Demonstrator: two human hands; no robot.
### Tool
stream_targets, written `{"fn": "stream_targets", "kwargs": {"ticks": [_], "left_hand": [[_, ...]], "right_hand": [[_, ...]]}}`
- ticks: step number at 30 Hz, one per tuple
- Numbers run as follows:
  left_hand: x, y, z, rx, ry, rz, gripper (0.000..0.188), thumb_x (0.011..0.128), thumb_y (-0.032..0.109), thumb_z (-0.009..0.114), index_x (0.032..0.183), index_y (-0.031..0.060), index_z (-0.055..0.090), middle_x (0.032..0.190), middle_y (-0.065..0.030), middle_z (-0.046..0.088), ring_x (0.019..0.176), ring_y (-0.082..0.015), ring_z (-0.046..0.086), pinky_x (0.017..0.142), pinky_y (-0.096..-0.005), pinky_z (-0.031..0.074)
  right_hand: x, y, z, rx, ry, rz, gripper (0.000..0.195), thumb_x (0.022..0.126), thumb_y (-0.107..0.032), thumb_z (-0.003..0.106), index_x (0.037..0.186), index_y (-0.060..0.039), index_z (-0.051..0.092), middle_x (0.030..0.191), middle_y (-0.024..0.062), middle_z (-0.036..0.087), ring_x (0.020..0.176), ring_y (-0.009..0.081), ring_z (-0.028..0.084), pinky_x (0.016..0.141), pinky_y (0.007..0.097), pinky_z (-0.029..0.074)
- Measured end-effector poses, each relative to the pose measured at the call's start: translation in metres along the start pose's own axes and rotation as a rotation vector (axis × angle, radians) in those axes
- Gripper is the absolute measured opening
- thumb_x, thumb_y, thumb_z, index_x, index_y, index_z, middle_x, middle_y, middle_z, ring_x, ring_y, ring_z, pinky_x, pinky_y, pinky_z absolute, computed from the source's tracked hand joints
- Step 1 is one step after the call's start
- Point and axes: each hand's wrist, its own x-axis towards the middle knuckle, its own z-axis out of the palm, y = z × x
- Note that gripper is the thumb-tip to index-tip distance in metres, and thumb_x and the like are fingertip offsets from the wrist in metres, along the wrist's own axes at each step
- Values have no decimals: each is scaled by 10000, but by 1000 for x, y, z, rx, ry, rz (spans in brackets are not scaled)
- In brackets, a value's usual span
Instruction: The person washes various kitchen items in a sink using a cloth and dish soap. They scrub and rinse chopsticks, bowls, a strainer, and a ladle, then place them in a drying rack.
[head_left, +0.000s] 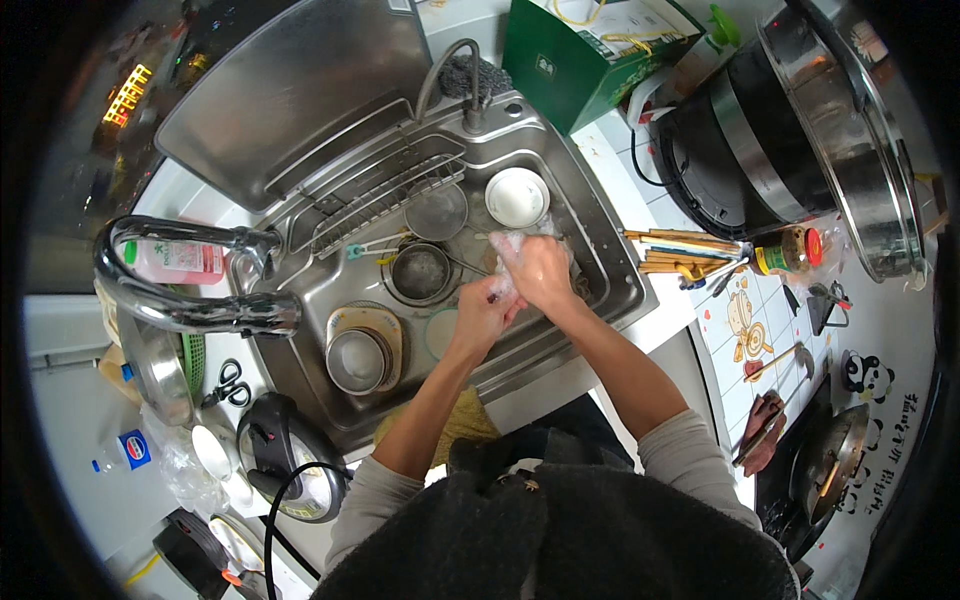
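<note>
Over the right half of a stainless steel sink (517, 341), my left hand (482, 311) and my right hand (541, 271) are pressed together with fingers curled. White suds (507, 251) cover the fingers and fill the space between them. Whatever lies inside the grip is hidden by foam. Just beyond my right hand stands a white bowl (517, 197). A metal strainer (436, 211) and a metal pot (421, 271) with water in it sit left of my hands. Nearer the left corner, stacked metal bowls (357, 362) rest on a patterned square plate (390, 322).
A wire rack (390, 199) spans the sink's far side, near a thin faucet (474, 97). A large chrome faucet (187, 315) arches in at left. Chopsticks (682, 251) and a jar (784, 251) lie at right, below a black appliance (735, 150). Scissors (229, 386) lie left.
</note>
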Motion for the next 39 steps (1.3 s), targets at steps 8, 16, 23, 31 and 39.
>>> {"fn": "stream_targets", "kwargs": {"ticks": [8,16,23,31,39], "left_hand": [[-18,10,-44,737,-96,220,113,800,94,516,806,-15,546,658,-170,524,588,-324,481,568,-390,385],[-16,14,-28,413,328,333,94,793,45,490,839,-21,538,659,-201,529,586,-368,488,562,-381,393],[-26,4,-14,589,214,474,127,734,-19,431,795,-12,542,574,-85,506,525,-174,489,511,-294,379],[-31,-3,0,212,228,242,131,695,-54,407,711,-16,532,556,-48,500,520,-125,455,485,-266,339],[-43,4,-16,286,40,82,108,717,-1,503,652,-6,589,561,-37,534,507,-88,470,474,-252,366]], "right_hand": [[39,40,32,1351,451,639,385,907,-350,458,897,14,582,754,117,610,565,229,572,449,326,444],[-13,2,11,2113,-110,500,367,956,-280,289,1172,-21,433,1168,142,511,1048,297,517,914,475,433],[2,-14,24,1762,24,418,261,920,-157,419,1134,-11,442,1017,145,574,912,272,589,768,452,518],[-17,-41,20,1428,239,473,159,879,-132,494,1006,-44,532,858,100,593,704,199,589,530,300,490],[-50,-18,24,1353,51,343,226,853,-103,542,1066,-26,532,942,65,592,804,147,572,622,291,458]]}}
